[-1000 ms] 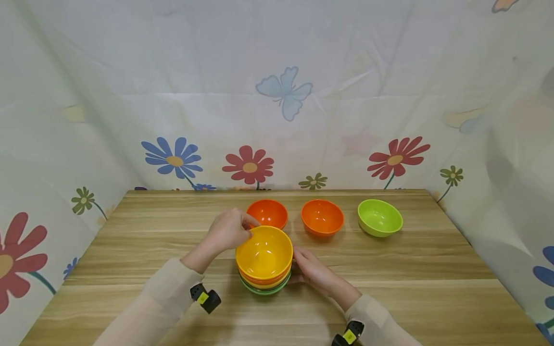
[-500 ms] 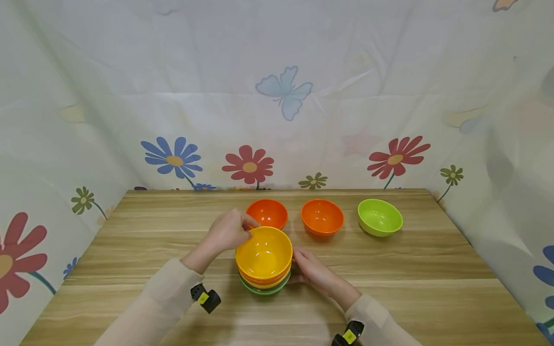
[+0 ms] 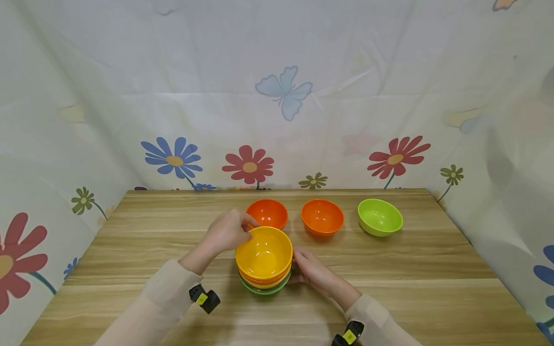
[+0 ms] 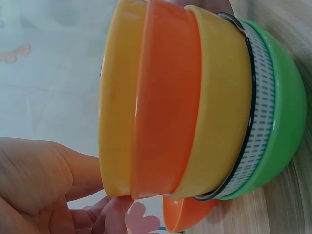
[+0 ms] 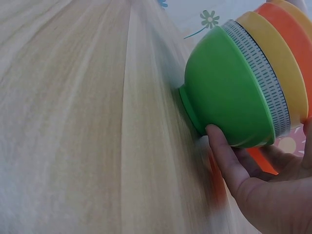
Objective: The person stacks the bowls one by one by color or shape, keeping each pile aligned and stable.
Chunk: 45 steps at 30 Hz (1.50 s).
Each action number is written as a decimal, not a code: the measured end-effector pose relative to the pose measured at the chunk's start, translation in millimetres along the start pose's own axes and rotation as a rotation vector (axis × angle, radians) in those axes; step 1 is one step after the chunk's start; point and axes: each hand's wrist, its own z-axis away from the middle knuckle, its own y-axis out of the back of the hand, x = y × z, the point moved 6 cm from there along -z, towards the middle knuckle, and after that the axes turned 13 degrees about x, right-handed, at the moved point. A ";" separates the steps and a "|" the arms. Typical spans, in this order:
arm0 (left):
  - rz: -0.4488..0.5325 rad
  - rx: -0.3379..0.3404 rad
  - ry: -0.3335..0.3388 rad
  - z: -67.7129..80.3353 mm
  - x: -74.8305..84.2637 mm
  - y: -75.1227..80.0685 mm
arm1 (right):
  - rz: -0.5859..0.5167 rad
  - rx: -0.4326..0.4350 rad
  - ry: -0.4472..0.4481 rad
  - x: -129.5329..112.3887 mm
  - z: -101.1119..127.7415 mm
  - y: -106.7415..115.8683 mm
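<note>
Head looks down; wrists close on bowl stack (image 3: 264,262).

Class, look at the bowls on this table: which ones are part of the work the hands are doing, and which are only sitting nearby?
In hand:
- stack of nested bowls
- left hand at the top rim
- right hand at the base

Sitting nearby:
- two orange bowls
- lime green bowl
</note>
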 end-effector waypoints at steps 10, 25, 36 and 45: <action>0.043 -0.007 0.020 -0.7 -2.0 2.0 | -0.001 -0.014 0.012 -1.0 1.2 -0.5; 0.067 0.016 0.001 -3.8 -7.4 8.2 | -0.011 -0.006 0.009 -0.4 0.5 -0.7; 0.077 0.037 0.040 -14.3 -21.8 8.0 | -0.013 0.002 0.004 -0.2 0.2 -0.3; 0.114 0.035 0.065 -26.4 -39.5 1.5 | -0.008 0.007 -0.002 0.1 0.7 0.0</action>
